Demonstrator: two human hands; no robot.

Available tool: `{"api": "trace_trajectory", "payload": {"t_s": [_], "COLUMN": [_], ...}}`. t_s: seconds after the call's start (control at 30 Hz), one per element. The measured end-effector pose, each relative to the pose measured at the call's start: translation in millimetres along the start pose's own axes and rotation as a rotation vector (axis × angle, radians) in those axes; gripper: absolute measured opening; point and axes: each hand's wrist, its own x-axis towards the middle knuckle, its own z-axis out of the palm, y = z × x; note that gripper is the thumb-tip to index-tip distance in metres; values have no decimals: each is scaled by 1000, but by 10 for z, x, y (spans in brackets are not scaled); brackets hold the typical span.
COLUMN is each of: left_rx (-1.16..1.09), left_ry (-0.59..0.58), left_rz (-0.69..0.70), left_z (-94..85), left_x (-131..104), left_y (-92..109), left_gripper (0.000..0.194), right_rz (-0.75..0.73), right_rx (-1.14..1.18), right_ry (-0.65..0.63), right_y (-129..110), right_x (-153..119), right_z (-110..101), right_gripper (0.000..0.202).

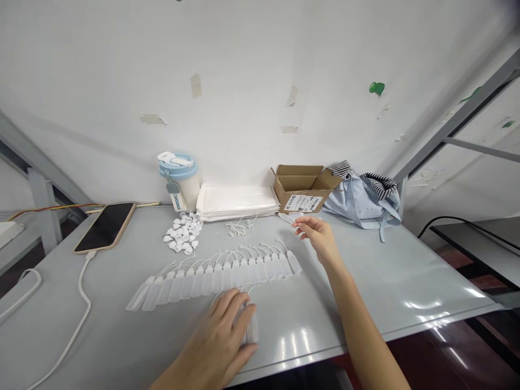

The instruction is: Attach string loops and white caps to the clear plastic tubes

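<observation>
My left hand (pixel 225 338) is closed around a small stack of translucent plastic sleeves (pixel 252 327) near the front edge of the table; the palm hides much of the stack. With thumb and fingertips, my right hand (pixel 317 235) pinches a translucent plastic sleeve (pixel 286 218) in front of the cardboard box. Between the hands and the wall lies a slanting row of translucent sleeves with thin white strings (pixel 217 277), set side by side and partly overlapping. Behind the row are a pile of small white caps (pixel 182 234) and a loose tangle of white strings (pixel 236 228).
Along the wall stand a blue-lidded cup (pixel 184 187), a stack of white sheets (pixel 238 201), an open cardboard box (pixel 303 189) and a light blue cloth bag (pixel 357 200). On the left, a phone (pixel 106 227) is plugged into a white cable (pixel 83 295).
</observation>
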Motion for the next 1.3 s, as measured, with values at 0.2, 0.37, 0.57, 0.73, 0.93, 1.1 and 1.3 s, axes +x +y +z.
{"api": "trace_trajectory", "payload": {"t_s": [0.2,0.37,0.57,0.73,0.93,1.1,1.3], "left_rx": [-42,-82,-76,-59,-40,-46,-43], "left_ry": [20,44,10,-1,-35,-68,-99], "left_rz": [-41,-239,-279,-269,-269,-249,-212], "left_z": [-66,-351,-495,-489,-462,-433,-379], "left_x": [5,218,618,875,982,993,1014], "left_y": [-144,-525,-1035,-1283,-1387,-1361,-1299], "left_gripper": [48,32,28,26,24,25,25], "right_rz": [-54,-150,-255,-292,-273,-174,-112], "right_rx": [-149,-415,-691,-839,-977,-1087,-1129], "right_ry": [30,139,149,72,46,89,21], "right_y": [73,236,420,486,474,454,490], "right_x": [46,171,287,334,335,282,308], "right_z": [-56,-178,-291,-327,-352,-415,-481], "right_gripper": [18,19,34,43,44,45,37]}}
